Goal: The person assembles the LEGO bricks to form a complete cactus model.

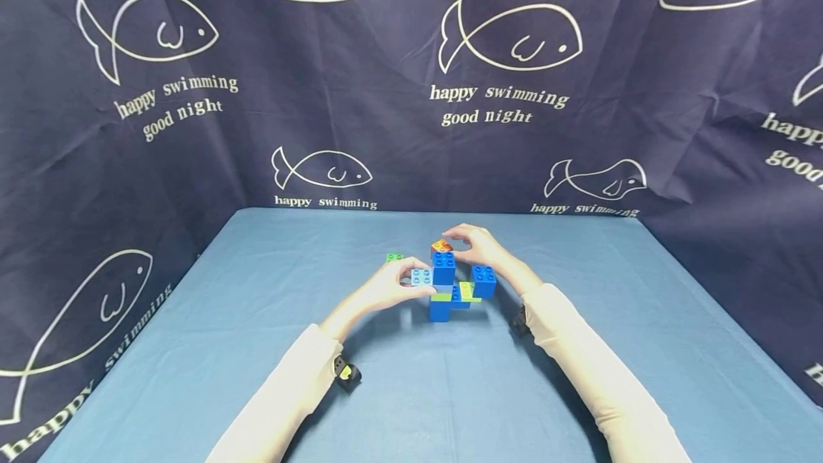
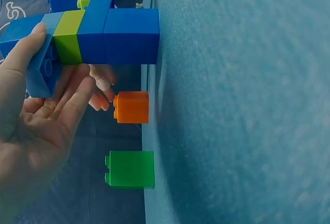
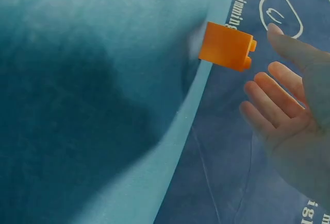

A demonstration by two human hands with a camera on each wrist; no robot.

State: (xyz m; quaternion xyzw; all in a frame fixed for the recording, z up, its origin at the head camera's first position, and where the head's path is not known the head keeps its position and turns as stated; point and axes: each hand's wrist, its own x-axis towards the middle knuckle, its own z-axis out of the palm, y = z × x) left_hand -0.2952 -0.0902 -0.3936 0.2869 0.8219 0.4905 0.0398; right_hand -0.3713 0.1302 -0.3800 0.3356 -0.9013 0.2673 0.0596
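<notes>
A build of blue, light blue and lime toy bricks (image 1: 444, 277) stands upright on the table. My left hand (image 1: 391, 284) holds it at the light blue brick (image 2: 44, 72), with the thumb on the near side and the other fingers behind. Beyond the build, an orange brick (image 3: 225, 46) sits studs-up on the table. My right hand (image 3: 291, 105) is beside that brick, fingers spread apart and nothing between them. In the right wrist view a gap shows between the fingertips and the orange brick.
A green brick (image 2: 131, 169) stands on the table behind my left hand, left of the orange one. The blue cloth-covered table (image 1: 411, 399) ends at a dark curtain (image 1: 411, 141) printed with fish. On the build's right side a blue brick (image 1: 484, 281) juts out.
</notes>
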